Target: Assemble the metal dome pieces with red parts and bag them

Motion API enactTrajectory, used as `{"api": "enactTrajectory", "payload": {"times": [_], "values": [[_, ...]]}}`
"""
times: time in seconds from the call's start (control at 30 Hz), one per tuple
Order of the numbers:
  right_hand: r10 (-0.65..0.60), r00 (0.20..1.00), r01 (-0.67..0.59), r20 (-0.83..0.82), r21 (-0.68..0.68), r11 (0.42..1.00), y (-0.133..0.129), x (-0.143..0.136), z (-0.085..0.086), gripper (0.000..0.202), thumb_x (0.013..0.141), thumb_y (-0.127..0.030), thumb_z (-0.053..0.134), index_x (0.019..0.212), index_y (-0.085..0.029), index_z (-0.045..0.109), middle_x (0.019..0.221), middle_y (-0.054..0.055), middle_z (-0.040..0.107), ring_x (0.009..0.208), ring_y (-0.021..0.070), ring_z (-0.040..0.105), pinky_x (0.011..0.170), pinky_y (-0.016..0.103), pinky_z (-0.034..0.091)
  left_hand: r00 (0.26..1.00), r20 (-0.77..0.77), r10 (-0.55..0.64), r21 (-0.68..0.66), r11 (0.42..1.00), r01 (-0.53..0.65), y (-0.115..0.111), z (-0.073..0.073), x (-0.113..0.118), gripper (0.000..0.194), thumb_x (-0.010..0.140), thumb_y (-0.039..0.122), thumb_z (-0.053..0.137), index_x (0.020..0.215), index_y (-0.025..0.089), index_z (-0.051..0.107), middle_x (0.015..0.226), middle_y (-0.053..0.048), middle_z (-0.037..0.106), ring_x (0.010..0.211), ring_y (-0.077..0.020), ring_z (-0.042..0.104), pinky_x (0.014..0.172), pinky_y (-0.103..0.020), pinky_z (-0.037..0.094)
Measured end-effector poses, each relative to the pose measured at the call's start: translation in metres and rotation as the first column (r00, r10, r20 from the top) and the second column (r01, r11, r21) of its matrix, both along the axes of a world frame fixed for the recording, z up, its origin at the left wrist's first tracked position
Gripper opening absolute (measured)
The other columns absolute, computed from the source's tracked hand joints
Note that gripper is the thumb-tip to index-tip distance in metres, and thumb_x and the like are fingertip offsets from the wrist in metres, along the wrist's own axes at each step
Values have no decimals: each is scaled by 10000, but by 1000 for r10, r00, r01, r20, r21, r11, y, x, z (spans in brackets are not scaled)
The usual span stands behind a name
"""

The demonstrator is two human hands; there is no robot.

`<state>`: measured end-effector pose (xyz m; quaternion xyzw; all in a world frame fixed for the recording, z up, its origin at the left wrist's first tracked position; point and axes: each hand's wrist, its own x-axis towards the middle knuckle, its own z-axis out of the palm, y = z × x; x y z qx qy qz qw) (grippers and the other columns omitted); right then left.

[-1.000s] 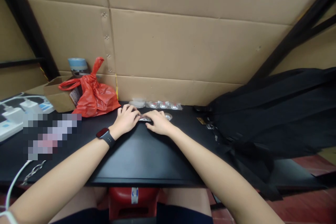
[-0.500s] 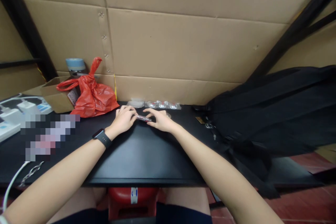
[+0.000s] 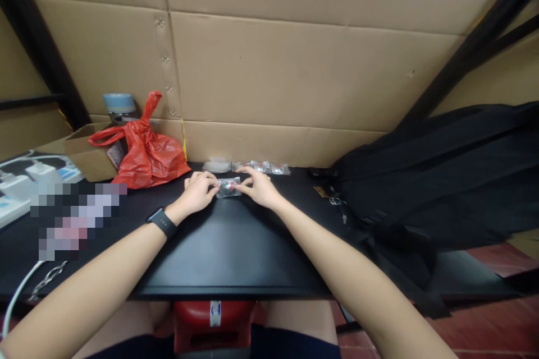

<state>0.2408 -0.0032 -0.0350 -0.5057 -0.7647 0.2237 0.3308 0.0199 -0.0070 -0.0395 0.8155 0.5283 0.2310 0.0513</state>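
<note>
Between my two hands is a small clear plastic packet (image 3: 228,187) with something dark and red inside; its exact contents are too small to make out. My left hand (image 3: 199,189) pinches the packet's left edge between thumb and fingers. At its right edge, my right hand (image 3: 260,187) grips it the same way. Just behind, along the cardboard wall, lie several similar packets (image 3: 278,169) with shiny round contents, partly covered by my right hand. To their left sits a pile of clear plastic bags (image 3: 217,165).
A red plastic bag (image 3: 149,157) stands at the back left beside a cardboard box (image 3: 96,160) and a blue-lidded bottle (image 3: 119,104). White plugs (image 3: 40,173) and a cable are at far left. A black backpack (image 3: 442,174) fills the right side, with keys (image 3: 336,201) beside it.
The packet has turned from nearly edge-on to showing its flat face towards me. Both hands keep hold of it and have barely moved.
</note>
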Motion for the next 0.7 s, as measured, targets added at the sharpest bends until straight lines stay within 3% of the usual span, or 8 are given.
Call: {"api": "enactTrajectory", "payload": {"times": [0.13,0.37,0.53,0.7], "values": [[-50,999,50,1,17,999,-1,-2,0,368,824,-280,726,1167,-285,595,785,-50,770,904,201,724,1044,466,336,1000,7,-9,14,1000,9,-3,1,1,185,901,329,561,894,267,735,1159,-38,679,1127,-281,501,886,-448,369],[41,993,-43,-111,-20,999,-3,-3,-1,428,783,-204,725,1183,-261,583,820,-31,761,846,187,730,904,353,475,999,7,44,7,999,-44,-1,0,0,262,914,373,522,832,257,743,1130,-43,689,1093,-287,516,876,-453,364],[-3,975,-14,-222,-73,997,7,-1,-9,409,754,-208,733,1133,-235,584,783,-15,749,774,181,721,794,323,521,1000,17,12,3,1000,-12,-2,2,0,268,913,406,517,856,272,742,1128,-30,700,1099,-284,521,893,-454,362],[-76,933,67,-351,-37,997,26,25,-3,386,728,-292,726,1080,-211,589,755,5,728,673,182,683,662,311,524,1000,18,11,11,1000,-11,-6,5,0,218,881,357,551,1005,292,718,1166,-37,694,1147,-293,511,923,-469,357]]}}
